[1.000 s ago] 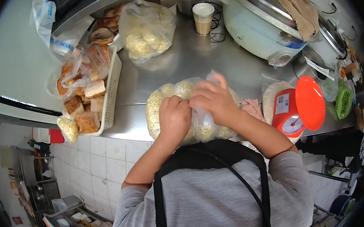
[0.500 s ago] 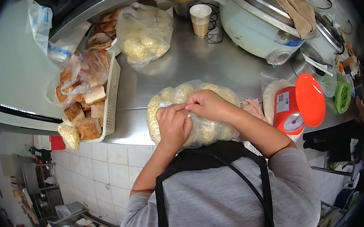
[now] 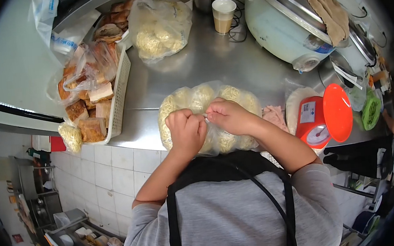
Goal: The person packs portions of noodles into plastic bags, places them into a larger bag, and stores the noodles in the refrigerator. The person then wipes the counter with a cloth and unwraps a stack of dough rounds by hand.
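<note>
The left hand (image 3: 186, 132) and the right hand (image 3: 228, 116) meet over a clear plastic bag of noodles (image 3: 229, 93), with the fingers of both closed on a thin twist of its plastic between them. The bag lies right under the grip on the metal table (image 3: 143, 127), at the edge nearest the person, and the noodle bundles inside bulge out around both hands. Just right of the bag is a pink cloth (image 3: 275, 116), and beyond that a red scale (image 3: 310, 120) with its round red pan (image 3: 338, 112) on the side away from the hands. Farther right is a green basket (image 3: 370, 110), with part of another person's arm (image 3: 390, 122) near it. Well to the left of the grip, a white basket (image 3: 122, 89) holds brown chunks of food (image 3: 93, 129), partly covered by clear plastic, and a small bag of noodles (image 3: 70, 136) sits at its near left corner. Ahead and to the left of the hands is another bag of noodles (image 3: 156, 38); straight ahead, at the far side, stands a paper cup (image 3: 223, 21) beside a dark cord. Ahead and to the right is a large cooker (image 3: 283, 33) with a brown cloth (image 3: 325, 11) draped over its lid.
</note>
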A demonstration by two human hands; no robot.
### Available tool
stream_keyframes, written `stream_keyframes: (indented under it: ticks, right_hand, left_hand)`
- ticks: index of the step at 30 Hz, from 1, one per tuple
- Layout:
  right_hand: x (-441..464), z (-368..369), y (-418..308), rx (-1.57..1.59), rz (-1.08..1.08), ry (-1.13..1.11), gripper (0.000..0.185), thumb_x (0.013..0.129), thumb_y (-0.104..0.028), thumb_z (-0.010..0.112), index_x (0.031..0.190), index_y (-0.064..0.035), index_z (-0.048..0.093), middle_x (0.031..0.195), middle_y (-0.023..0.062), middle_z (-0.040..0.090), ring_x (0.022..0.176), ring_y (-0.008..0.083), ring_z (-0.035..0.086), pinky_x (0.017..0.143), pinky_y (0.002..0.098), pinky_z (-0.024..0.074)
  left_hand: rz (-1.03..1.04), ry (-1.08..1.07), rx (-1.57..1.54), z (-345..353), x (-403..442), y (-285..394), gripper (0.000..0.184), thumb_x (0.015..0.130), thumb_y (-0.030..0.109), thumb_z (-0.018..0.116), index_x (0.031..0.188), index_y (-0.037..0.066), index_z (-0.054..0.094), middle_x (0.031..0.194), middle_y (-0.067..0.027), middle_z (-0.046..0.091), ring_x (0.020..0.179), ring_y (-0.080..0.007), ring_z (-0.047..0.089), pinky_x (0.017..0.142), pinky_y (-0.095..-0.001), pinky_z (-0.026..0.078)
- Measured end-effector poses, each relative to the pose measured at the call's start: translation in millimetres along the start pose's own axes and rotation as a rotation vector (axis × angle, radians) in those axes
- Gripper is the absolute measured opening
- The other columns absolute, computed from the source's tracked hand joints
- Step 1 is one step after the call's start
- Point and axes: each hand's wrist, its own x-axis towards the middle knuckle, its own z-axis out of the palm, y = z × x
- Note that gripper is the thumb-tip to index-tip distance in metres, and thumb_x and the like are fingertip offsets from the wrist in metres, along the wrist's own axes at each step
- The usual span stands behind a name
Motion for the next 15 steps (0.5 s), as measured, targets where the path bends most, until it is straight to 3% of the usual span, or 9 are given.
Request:
stream_keyframes:
  ticks: [3, 6, 9, 15]
  right_hand:
    - [3.0, -3.6, -9.7, 0.049, 0.153, -0.03, 0.012, 0.079, -0.012, 0.051, 0.078, -0.0004, 0.054, 0.074, 0.0106, 0.052, 0.066, 0.0198, 0.049, 0.061, 0.03, 0.0404]
    - [3.3, -5.0, -18.1, 0.04, 0.22, -0.093, 0.016, 0.078, -0.015, 0.05, 0.078, 0.0, 0.056, 0.075, 0.0162, 0.055, 0.07, 0.0285, 0.054, 0.064, 0.0353, 0.0422]
    - [3.9, -8.7, -17.2, -0.007, 0.199, -0.121, 0.014, 0.079, -0.013, 0.05, 0.077, -0.0008, 0.055, 0.07, 0.0122, 0.053, 0.065, 0.0211, 0.051, 0.061, 0.0308, 0.0411]
    - [4.4, 0.4, -16.9, -0.386, -0.078, 0.093, 0.014, 0.078, -0.018, 0.047, 0.074, -0.0052, 0.053, 0.07, 0.0143, 0.057, 0.065, 0.031, 0.056, 0.058, 0.0392, 0.0448]
  left_hand:
    - [-0.016, -0.006, -0.002, -4.3, 2.2, 6.7, 0.022, 0.057, 0.005, 0.065, 0.074, 0.009, 0.051, 0.077, -0.008, 0.045, 0.071, -0.0246, 0.043, 0.063, -0.0337, 0.032]
    - [-0.067, -0.069, -0.009, -11.9, 8.1, 16.9, 0.02, 0.057, 0.006, 0.065, 0.072, 0.009, 0.051, 0.075, -0.0072, 0.046, 0.07, -0.0245, 0.044, 0.062, -0.0344, 0.032]
    - [-0.036, -0.158, 0.038, -11.2, 11.8, 14.2, 0.018, 0.058, 0.008, 0.064, 0.071, 0.008, 0.051, 0.073, -0.0065, 0.047, 0.069, -0.0245, 0.045, 0.061, -0.0351, 0.032]
    - [0.059, -0.188, 0.044, -5.8, 8.9, 10.5, 0.013, 0.056, 0.007, 0.061, 0.063, 0.007, 0.049, 0.068, -0.0065, 0.046, 0.066, -0.0247, 0.045, 0.059, -0.0361, 0.033]
